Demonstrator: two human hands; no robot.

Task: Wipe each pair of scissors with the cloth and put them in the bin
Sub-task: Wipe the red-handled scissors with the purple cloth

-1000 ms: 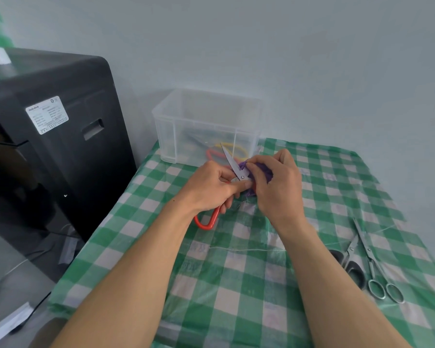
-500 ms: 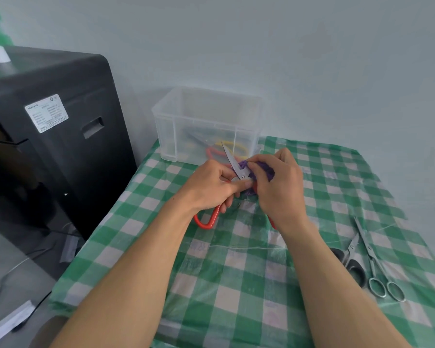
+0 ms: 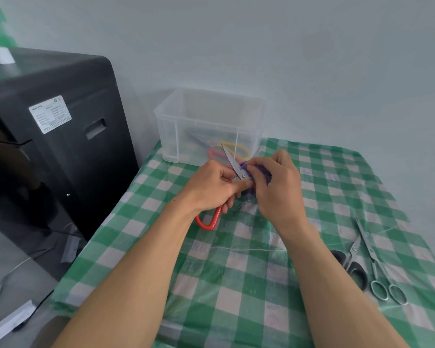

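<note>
both hands are busy over the middle of the surface point(image 3: 236, 285), the one with the green and white checked cover. left hand point(image 3: 211, 189) is curled round the red-handled scissors point(image 3: 234, 163), thumb up by the pivot. the red loop sticks out under my palm and the blade points up and away toward the bin. right hand point(image 3: 279, 187) has the purple cloth point(image 3: 266, 175) bunched in its fingers and pinched against the blade near the pivot, so the two hands meet there. those scissors are just in front of the bin, not in it. can't tell if the red loop touches the surface.

closest to me, over on the right near the edge, two more pairs lie flat: black-handled scissors point(image 3: 357, 272) and, just beside them, all-metal scissors point(image 3: 372, 254). handles toward me, tips pointing away.

further back, the clear bin point(image 3: 176, 126) stands at the far left corner of the surface, against the wall. through its side i can see a yellow handle point(image 3: 239, 146) and a red handle point(image 3: 215, 154) on the bottom, plus something darker that's too blurry to call. left of the surface there's a big black machine point(image 3: 60, 159) with a white label.
</note>
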